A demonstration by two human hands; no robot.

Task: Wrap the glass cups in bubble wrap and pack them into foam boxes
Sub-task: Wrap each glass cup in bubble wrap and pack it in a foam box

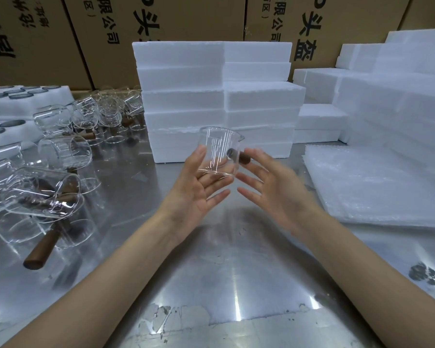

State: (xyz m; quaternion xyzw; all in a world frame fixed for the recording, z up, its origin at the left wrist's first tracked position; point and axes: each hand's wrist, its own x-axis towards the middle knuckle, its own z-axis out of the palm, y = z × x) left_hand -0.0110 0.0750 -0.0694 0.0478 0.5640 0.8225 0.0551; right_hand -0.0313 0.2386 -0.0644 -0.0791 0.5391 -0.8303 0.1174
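Glass cup (220, 151) is sitting upright on the left hand's (199, 194) spread fingers, wooden handle (242, 158) pointing right toward the nearer, open-fingered right hand (274, 189).

Steel table (211, 285), cups (60, 151), foam boxes (219, 101), bubble wrap (377, 187)

Cool, even light falls from overhead; the brushed steel tabletop (224, 285) throws back bright white streaks of glare near the bottom edge and softer sheen on its left side; the stacked white foam boxes (219, 96) are nearly blown out, their seams faint; the blurred right hand (271, 189) smears with motion while the left hand (199, 192) stays sharper; faint shadows lie beneath both forearms; wide-angle distortion bends the brown cardboard cartons (161, 18) outward toward the corners.
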